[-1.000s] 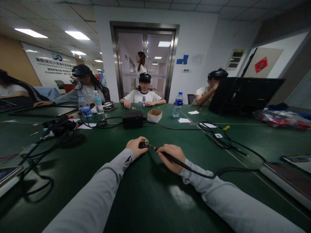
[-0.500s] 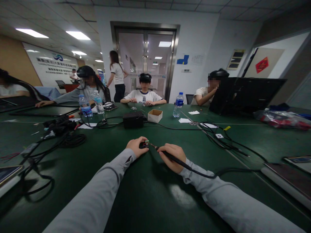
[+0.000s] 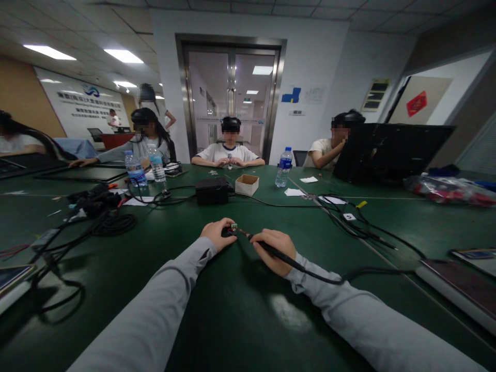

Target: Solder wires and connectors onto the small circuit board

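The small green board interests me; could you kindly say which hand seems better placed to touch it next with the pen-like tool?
Probably the right hand: it grips the pen-like tool, which points toward the small green board. The left hand is occupied, holding the black part beside that board.

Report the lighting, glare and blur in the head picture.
Head view: ceiling lights glow white above a dim room; a pale glare patch lies on the green table, below the right hand. Head view: wide-angle stretch enlarges the sleeves toward the bottom edge; the small green piece at the left hand is too soft for detail.
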A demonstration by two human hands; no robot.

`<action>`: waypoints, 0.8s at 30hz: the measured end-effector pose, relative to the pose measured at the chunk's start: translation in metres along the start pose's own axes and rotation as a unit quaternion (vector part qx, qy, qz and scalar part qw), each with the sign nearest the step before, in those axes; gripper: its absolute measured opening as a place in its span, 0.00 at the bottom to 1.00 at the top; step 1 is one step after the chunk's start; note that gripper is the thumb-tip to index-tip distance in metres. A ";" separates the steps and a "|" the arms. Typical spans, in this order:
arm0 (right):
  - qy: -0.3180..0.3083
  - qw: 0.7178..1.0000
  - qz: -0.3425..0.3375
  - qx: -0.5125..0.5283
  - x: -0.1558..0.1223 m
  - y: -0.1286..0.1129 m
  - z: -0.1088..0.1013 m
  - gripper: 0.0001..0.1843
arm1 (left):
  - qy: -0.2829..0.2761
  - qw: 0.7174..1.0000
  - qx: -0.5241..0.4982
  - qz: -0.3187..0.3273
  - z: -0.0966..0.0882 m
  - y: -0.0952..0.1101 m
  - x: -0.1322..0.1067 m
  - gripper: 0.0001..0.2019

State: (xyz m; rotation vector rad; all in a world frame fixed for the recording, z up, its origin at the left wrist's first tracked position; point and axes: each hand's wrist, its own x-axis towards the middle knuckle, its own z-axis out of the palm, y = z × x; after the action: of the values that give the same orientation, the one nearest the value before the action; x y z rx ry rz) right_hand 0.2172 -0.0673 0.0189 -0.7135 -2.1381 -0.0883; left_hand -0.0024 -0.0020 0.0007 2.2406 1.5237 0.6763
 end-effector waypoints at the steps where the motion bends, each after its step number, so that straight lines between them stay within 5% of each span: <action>1: 0.000 1.000 -0.002 0.000 0.000 0.000 0.000 0.08 | 0.000 1.000 0.000 -0.001 0.000 0.001 0.000 0.20; 24: -0.017 1.000 0.004 -0.001 -0.001 0.003 0.002 0.08 | 0.002 1.000 -0.011 -0.002 0.001 0.001 0.000 0.19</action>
State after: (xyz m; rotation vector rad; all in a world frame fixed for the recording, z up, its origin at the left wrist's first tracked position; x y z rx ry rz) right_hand 0.2182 -0.0647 0.0163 -0.7312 -2.1681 -0.0747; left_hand -0.0012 -0.0026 0.0004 2.2205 1.5160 0.6934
